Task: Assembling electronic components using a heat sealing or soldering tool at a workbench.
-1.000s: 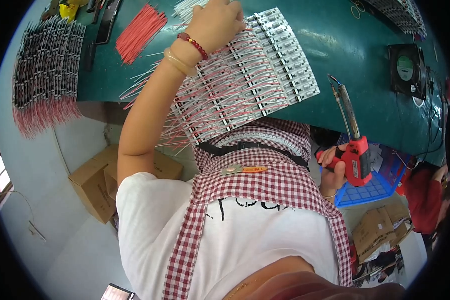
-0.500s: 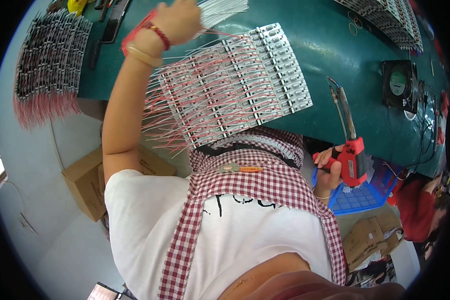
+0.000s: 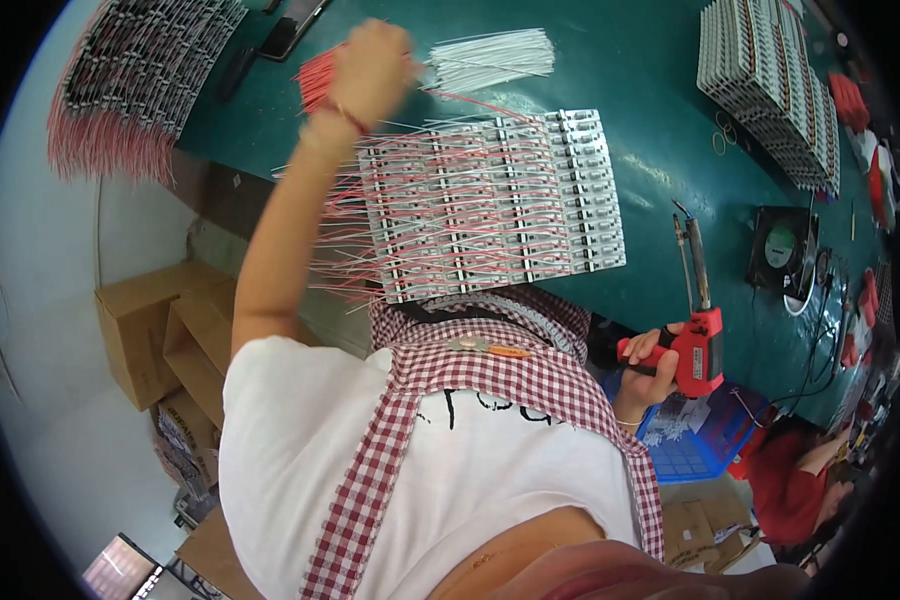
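Note:
Over the far left of the green table, my left hand (image 3: pixel 373 78) is blurred, its fingertips hidden below it. It lies between a bundle of red wires (image 3: pixel 317 78) and a bundle of white wires (image 3: pixel 492 60). Nearer me, a panel of small circuit boards (image 3: pixel 595 190) overhangs the front edge, with red and white wires across its rows, their ends sticking out left. One red wire runs from the panel's far edge towards the left hand. On the right, my right hand (image 3: pixel 650 372) is closed round the red handle of a soldering gun (image 3: pixel 702 350), its metal tip pointing up, away from the panel.
A stack of wired boards (image 3: pixel 145 75) stands at the far left, near a dark phone (image 3: pixel 292 30). Another board stack (image 3: pixel 765 90) is at the far right, above a black fan (image 3: pixel 782 245). A blue basket (image 3: pixel 695 455) and cardboard boxes (image 3: pixel 145 320) are below. A person's red sleeve (image 3: pixel 782 485) shows lower right.
The view has shifted, so the table and panel sit differently in the picture. My left hand has moved left relative to the panel, towards the red wires. The right hand keeps the soldering gun raised.

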Action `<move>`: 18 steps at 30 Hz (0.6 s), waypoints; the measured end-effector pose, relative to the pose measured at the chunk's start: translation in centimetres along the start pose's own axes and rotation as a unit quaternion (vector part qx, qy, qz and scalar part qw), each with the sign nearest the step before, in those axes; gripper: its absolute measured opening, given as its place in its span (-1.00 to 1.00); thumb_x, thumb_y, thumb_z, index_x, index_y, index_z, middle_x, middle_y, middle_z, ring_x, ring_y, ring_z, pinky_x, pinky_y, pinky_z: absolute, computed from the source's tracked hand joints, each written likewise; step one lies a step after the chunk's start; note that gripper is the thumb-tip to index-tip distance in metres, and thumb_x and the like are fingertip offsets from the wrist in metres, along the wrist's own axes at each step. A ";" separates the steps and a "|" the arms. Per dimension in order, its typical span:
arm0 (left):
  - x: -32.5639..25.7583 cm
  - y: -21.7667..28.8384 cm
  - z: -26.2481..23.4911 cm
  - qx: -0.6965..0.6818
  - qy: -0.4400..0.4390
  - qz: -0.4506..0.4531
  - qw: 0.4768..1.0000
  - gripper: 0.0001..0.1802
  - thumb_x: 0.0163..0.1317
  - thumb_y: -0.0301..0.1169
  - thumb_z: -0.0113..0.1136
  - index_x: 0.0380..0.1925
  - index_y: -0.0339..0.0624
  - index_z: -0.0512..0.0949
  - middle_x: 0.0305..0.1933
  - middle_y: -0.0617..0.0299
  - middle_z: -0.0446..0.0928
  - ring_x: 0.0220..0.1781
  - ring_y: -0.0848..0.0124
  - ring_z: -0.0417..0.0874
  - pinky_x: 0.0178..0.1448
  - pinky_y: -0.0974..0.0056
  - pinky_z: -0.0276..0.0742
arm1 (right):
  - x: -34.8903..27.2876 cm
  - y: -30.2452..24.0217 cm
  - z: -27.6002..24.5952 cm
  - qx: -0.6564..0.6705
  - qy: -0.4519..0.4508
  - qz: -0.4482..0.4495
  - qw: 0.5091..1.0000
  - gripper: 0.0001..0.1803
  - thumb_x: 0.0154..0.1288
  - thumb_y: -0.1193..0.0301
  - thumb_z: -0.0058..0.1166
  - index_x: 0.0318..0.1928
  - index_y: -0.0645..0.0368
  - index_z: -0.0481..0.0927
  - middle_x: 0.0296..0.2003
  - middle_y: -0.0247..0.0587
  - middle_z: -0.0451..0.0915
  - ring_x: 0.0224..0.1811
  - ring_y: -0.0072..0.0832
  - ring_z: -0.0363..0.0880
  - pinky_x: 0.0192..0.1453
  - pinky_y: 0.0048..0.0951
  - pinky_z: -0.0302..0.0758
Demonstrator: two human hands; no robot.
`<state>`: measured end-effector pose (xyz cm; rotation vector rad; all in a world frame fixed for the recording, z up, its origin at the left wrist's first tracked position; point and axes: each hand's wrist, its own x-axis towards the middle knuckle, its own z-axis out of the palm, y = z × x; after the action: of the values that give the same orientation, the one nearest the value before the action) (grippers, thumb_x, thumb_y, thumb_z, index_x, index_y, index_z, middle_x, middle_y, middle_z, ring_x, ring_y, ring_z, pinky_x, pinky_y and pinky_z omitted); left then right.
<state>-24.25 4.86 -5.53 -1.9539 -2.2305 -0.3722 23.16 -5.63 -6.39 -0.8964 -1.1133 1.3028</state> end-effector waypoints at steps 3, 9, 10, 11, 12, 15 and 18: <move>-9.5 13.7 -3.7 -0.116 -0.106 0.110 0.981 -0.18 0.02 -0.12 0.49 0.31 -0.11 0.44 0.37 -0.11 0.39 0.37 -0.11 0.41 0.33 -0.26 0.34 | 1.0 -0.4 -0.6 0.060 0.005 0.015 0.998 -0.52 0.54 0.10 -0.06 0.18 0.25 0.34 -0.52 -0.27 0.41 -0.57 -0.56 0.35 -0.42 -0.48 0.41; -17.5 16.3 -1.9 0.007 -0.050 0.203 0.978 -0.36 0.38 -0.26 0.00 0.46 -0.09 0.28 0.51 -0.16 0.25 0.47 -0.14 0.35 0.31 -0.50 0.27 | 3.5 -0.6 -0.6 0.144 -0.024 0.007 0.989 -0.53 0.56 0.07 -0.10 0.18 0.18 0.35 -0.53 -0.25 0.42 -0.59 -0.54 0.35 -0.43 -0.49 0.41; -16.8 16.2 -3.5 0.014 -0.041 0.190 0.981 -0.36 0.38 -0.26 0.00 0.46 -0.09 0.28 0.51 -0.16 0.25 0.47 -0.14 0.35 0.31 -0.50 0.27 | 3.9 -0.5 -0.7 0.154 -0.030 0.005 0.988 -0.54 0.56 0.07 -0.10 0.18 0.18 0.34 -0.52 -0.25 0.42 -0.58 -0.54 0.35 -0.42 -0.48 0.41; -15.9 16.0 -5.5 0.004 -0.054 0.201 0.978 -0.35 0.35 -0.27 0.02 0.44 -0.16 0.28 0.46 -0.14 0.32 0.44 -0.10 0.40 0.32 -0.39 0.34 | 3.9 -0.4 -1.3 0.169 -0.035 -0.001 0.985 -0.54 0.57 0.08 -0.11 0.19 0.18 0.34 -0.50 -0.26 0.42 -0.57 -0.54 0.34 -0.40 -0.48 0.40; -14.7 16.0 -8.0 -0.002 -0.066 0.208 0.976 -0.34 0.33 -0.28 0.04 0.42 -0.23 0.29 0.42 -0.12 0.39 0.40 -0.05 0.46 0.33 -0.28 0.41 | 4.4 -0.5 -2.5 0.178 -0.047 -0.004 0.983 -0.54 0.58 0.07 -0.12 0.21 0.17 0.34 -0.51 -0.26 0.41 -0.58 -0.54 0.33 -0.41 -0.49 0.38; -8.2 9.0 -17.0 -0.223 -0.140 0.197 0.944 -0.48 0.02 -0.61 0.21 0.07 -0.31 0.41 -0.32 -0.09 0.57 -0.26 -0.06 0.68 -0.19 -0.05 0.59 | 5.2 0.2 -3.1 0.188 -0.033 -0.027 0.981 -0.55 0.60 0.09 -0.15 0.22 0.17 0.34 -0.51 -0.25 0.41 -0.59 -0.53 0.33 -0.43 -0.51 0.38; -4.5 3.0 -26.8 -0.174 -0.135 0.137 0.966 -0.43 0.08 -0.64 0.11 0.18 -0.22 0.42 -0.31 -0.12 0.61 -0.31 0.11 0.69 -0.19 0.13 0.60 | 4.7 0.1 -3.1 0.185 0.015 -0.042 0.982 -0.56 0.60 0.11 -0.15 0.22 0.17 0.34 -0.54 -0.25 0.40 -0.63 -0.55 0.31 -0.51 -0.52 0.38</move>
<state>-21.93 -6.69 19.16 -2.5995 -2.1104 -0.5167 25.76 -0.67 -6.78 -0.5835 -0.8391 1.3636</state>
